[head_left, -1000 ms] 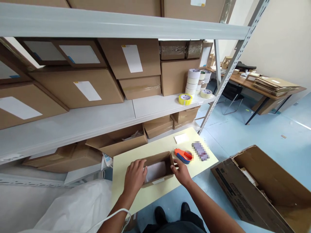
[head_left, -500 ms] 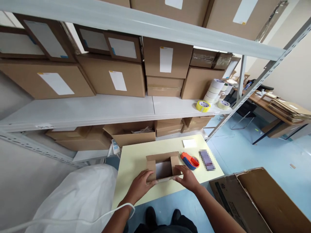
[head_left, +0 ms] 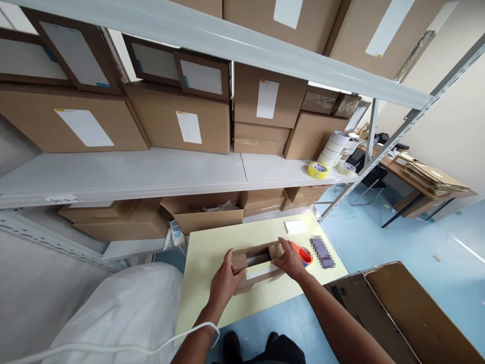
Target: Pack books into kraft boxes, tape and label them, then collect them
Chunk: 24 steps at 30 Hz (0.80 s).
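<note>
A small cardboard box sits on the pale yellow table, its top partly open and a narrow gap showing inside. My left hand grips its left end, thumb on the near top edge and fingers at the far side. At the right end, my right hand holds the box the same way. A white strip runs along the near top edge. Just beyond my right hand is an orange-red and blue tape dispenser, partly covered by that hand. What lies inside the box cannot be made out.
A white card and a pixelated purple item lie on the table. Tape rolls stand on the grey shelf among cartons. A large open carton is at right, a white bag at left. A white cable crosses my left forearm.
The box has turned slightly and now shows more of its near side, with a narrower opening. My right hand has moved up along its end, covering part of the tape dispenser.
</note>
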Tool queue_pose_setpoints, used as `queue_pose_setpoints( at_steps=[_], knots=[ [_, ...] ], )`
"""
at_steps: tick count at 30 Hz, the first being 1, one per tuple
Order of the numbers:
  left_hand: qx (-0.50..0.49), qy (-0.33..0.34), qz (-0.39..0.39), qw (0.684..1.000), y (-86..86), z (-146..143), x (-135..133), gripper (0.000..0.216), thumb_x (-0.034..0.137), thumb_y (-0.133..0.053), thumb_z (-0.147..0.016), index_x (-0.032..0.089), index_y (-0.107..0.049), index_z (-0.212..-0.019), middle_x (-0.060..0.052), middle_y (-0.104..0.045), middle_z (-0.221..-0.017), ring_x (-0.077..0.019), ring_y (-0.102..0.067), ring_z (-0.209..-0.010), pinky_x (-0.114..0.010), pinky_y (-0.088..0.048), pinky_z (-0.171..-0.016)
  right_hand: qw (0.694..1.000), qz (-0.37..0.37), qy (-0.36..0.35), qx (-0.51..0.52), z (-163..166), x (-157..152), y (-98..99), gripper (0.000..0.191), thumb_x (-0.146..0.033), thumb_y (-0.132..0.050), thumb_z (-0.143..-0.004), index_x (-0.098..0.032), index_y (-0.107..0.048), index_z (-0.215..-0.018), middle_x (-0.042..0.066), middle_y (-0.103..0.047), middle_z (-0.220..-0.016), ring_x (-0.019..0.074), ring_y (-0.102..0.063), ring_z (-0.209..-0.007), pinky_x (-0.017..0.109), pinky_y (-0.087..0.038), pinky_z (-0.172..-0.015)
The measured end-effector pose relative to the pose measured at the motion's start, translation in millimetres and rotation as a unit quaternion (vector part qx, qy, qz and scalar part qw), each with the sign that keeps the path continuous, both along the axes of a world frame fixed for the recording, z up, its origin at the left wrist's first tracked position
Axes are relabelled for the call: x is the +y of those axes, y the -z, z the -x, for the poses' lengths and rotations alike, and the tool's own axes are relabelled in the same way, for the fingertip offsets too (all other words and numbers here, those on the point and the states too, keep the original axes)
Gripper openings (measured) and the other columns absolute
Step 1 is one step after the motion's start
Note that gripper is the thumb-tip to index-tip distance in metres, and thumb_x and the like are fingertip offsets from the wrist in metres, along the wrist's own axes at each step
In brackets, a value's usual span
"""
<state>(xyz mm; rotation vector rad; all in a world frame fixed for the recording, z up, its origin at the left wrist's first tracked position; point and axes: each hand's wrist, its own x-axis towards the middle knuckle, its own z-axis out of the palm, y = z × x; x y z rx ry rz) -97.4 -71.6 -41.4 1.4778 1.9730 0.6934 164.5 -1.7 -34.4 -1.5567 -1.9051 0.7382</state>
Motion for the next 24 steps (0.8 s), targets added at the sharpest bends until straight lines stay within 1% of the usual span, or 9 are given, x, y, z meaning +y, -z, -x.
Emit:
queue_pose_setpoints(
  at_steps=[3,6,10,13,15,17,19,21,24],
  knots=[
    [-0.001,0.011,-0.052,0.999,11.5,4,-8,0.044,0.035,-0.065,-0.084,0.024,-0.055,-0.125,-0.003,-0.065,-0.102,-0.0224,-0.068,-0.096,-0.032,-0.052,-0.082,0.999,0.008,0.012,-0.050,0,-10,6.8,0.032,-0.025,-0.076,-0.075,-0.021,-0.065,-0.105,0.011,-0.064,-0.117,0.0260,-0.067,-0.091,0.046,-0.058,-0.088],
    [-0.015,0.032,-0.099,0.994,24.3,4,-20,0.030,0.037,-0.059,-0.089,0.024,-0.059,-0.116,-0.008,-0.063,-0.114,-0.0252,-0.066,-0.106,-0.037,-0.054,-0.090,0.997,-0.030,0.009,-0.074,3,-26,17.0,0.015,-0.023,-0.068,-0.083,-0.022,-0.064,-0.098,0.012,-0.064,-0.124,0.0300,-0.063,-0.112,0.048,-0.054,-0.098],
    [-0.058,0.022,-0.133,0.989,34.4,4,-24,0.030,0.043,-0.049,-0.094,0.025,-0.057,-0.116,-0.010,-0.062,-0.121,-0.0274,-0.063,-0.117,-0.043,-0.053,-0.100,0.998,-0.047,0.000,-0.052,3,-38,25.0,0.021,-0.022,-0.061,-0.088,-0.021,-0.065,-0.109,0.015,-0.060,-0.140,0.0295,-0.060,-0.125,0.046,-0.052,-0.103],
    [-0.092,-0.010,-0.095,0.991,38.3,6,-17,0.031,0.048,-0.045,-0.094,0.025,-0.057,-0.111,-0.011,-0.065,-0.120,-0.0289,-0.065,-0.114,-0.045,-0.053,-0.099,0.999,-0.044,-0.016,-0.027,-11,-31,25.7,0.029,-0.027,-0.060,-0.091,-0.021,-0.065,-0.119,0.014,-0.063,-0.138,0.0282,-0.061,-0.127,0.045,-0.051,-0.105],
    [-0.113,-0.033,-0.059,0.991,40.9,6,-11,0.035,0.053,-0.046,-0.090,0.025,-0.058,-0.108,-0.012,-0.067,-0.119,-0.0301,-0.067,-0.110,-0.046,-0.053,-0.096,0.998,-0.032,0.027,-0.043,-29,-21,26.1,0.033,-0.030,-0.057,-0.094,-0.021,-0.064,-0.125,0.013,-0.067,-0.131,0.0287,-0.063,-0.124,0.045,-0.051,-0.104],
    [-0.130,-0.055,-0.040,0.989,44.0,4,-7,0.038,0.056,-0.048,-0.086,0.024,-0.058,-0.105,-0.012,-0.068,-0.116,-0.0309,-0.068,-0.108,-0.046,-0.054,-0.094,0.990,0.015,0.097,-0.103,-49,-9,28.6,0.038,-0.029,-0.055,-0.094,-0.020,-0.062,-0.131,0.015,-0.065,-0.134,0.0290,-0.061,-0.125,0.042,-0.051,-0.102],
    [-0.144,-0.084,-0.030,0.986,47.6,0,-5,0.039,0.057,-0.050,-0.082,0.024,-0.058,-0.102,-0.011,-0.070,-0.114,-0.0308,-0.068,-0.107,-0.045,-0.054,-0.093,0.971,0.093,0.131,-0.179,-67,3,34.2,0.041,-0.028,-0.054,-0.094,-0.018,-0.060,-0.134,0.016,-0.059,-0.144,0.0278,-0.058,-0.130,0.037,-0.049,-0.101],
    [-0.156,-0.115,-0.025,0.981,50.6,-6,-5,0.040,0.058,-0.051,-0.079,0.024,-0.057,-0.100,-0.011,-0.070,-0.113,-0.0305,-0.068,-0.108,-0.044,-0.054,-0.093,0.951,0.165,0.120,-0.230,-78,14,43.0,0.041,-0.029,-0.057,-0.094,-0.019,-0.060,-0.134,0.015,-0.060,-0.144,0.0274,-0.060,-0.127,0.034,-0.048,-0.098],
    [-0.159,-0.153,-0.021,0.975,51.6,-14,-6,0.044,0.059,-0.052,-0.077,0.024,-0.057,-0.103,-0.011,-0.070,-0.114,-0.0304,-0.068,-0.109,-0.043,-0.054,-0.093,0.935,0.222,0.103,-0.256,-82,26,57.9,0.037,-0.032,-0.062,-0.091,-0.019,-0.064,-0.126,0.015,-0.071,-0.126,0.0303,-0.067,-0.113,0.036,-0.049,-0.087]
  ],
)
